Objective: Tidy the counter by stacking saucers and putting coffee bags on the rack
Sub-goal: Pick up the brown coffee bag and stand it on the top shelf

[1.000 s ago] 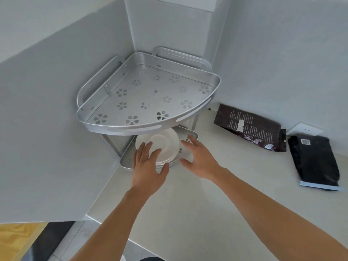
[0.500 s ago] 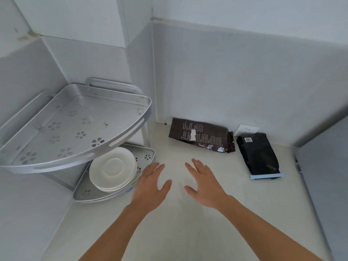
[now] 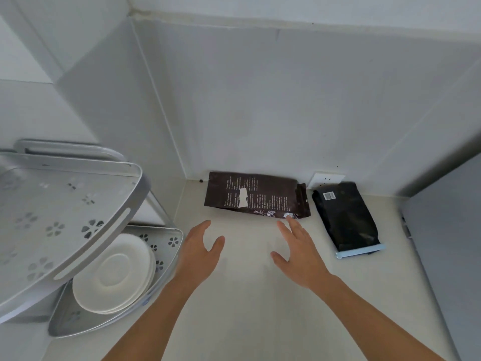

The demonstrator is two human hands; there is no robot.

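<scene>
While both hands hover empty over the counter [image 3: 247, 308], the coffee bags wait by the back wall.

The two-tier rack [image 3: 65, 204] holds the stacked saucers [image 3: 114, 272] on its lower shelf. The brown bag [image 3: 256, 195] lies flat (soft, probably shifting inside), best pinched at both short ends; the black bag [image 3: 346, 217] lies just beside it. Left hand [image 3: 199, 252] and right hand [image 3: 299, 252] are spread-fingered, gripping nothing.

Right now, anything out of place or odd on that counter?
Two coffee bags lie flat on the counter rather than on the rack: a brown bag by the back wall and a black bag, askew, partly covering the outlet. Saucers are stacked. No spills.
</scene>
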